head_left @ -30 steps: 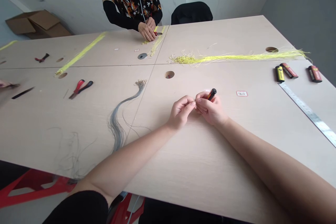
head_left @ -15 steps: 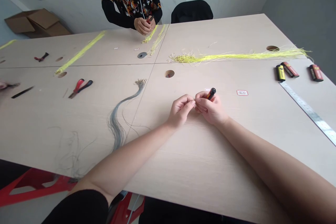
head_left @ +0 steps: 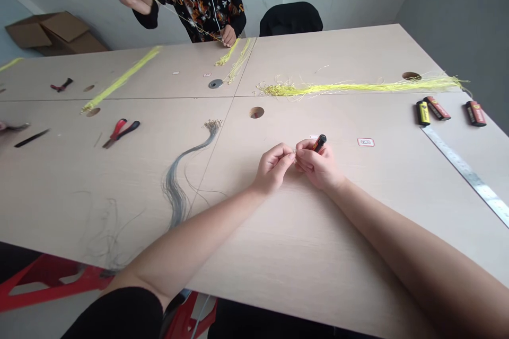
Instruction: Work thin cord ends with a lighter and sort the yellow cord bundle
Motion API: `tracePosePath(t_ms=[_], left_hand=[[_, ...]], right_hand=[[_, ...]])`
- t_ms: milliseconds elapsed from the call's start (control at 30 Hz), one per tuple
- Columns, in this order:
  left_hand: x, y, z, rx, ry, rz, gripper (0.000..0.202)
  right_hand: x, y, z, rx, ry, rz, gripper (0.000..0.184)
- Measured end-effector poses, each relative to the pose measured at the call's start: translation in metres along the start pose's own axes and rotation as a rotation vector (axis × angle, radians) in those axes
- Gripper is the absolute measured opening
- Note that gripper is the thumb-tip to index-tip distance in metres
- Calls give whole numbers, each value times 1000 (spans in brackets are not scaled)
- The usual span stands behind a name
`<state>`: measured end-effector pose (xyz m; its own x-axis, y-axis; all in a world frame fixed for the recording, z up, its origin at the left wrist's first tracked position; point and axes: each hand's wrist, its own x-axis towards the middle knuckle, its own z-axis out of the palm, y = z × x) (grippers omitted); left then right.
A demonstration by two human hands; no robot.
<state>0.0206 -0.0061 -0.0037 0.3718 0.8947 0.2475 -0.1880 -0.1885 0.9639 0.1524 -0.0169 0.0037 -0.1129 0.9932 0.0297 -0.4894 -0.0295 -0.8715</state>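
Left hand (head_left: 273,168) pinched narrow, its hold unclear, meets the right hand (head_left: 319,166), gripping a red-and-black cylinder (head_left: 318,143), fingertips together as if working one small spot.

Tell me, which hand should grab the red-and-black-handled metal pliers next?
Probably the left hand. It sits nearer the red-and-black-handled metal pliers, while the right hand is farther away and is gripping a small black-and-red tube.
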Motion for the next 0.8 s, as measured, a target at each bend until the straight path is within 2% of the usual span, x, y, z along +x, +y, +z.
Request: tracePosePath(t_ms=[267, 467, 667, 800], left_hand=[[-2, 0, -1, 38, 25, -7, 31], [2, 1, 0, -116, 51, -56, 28], [10, 7, 0, -439, -28, -299, 28], [11, 11, -1, -535, -104, -384, 27]], right_hand=[[0, 1, -1, 20, -14, 1, 19], [0, 1, -1, 37, -20, -1, 17], [0, 1, -1, -6, -19, -40, 19], [1, 4, -3, -28, -14, -60, 19]])
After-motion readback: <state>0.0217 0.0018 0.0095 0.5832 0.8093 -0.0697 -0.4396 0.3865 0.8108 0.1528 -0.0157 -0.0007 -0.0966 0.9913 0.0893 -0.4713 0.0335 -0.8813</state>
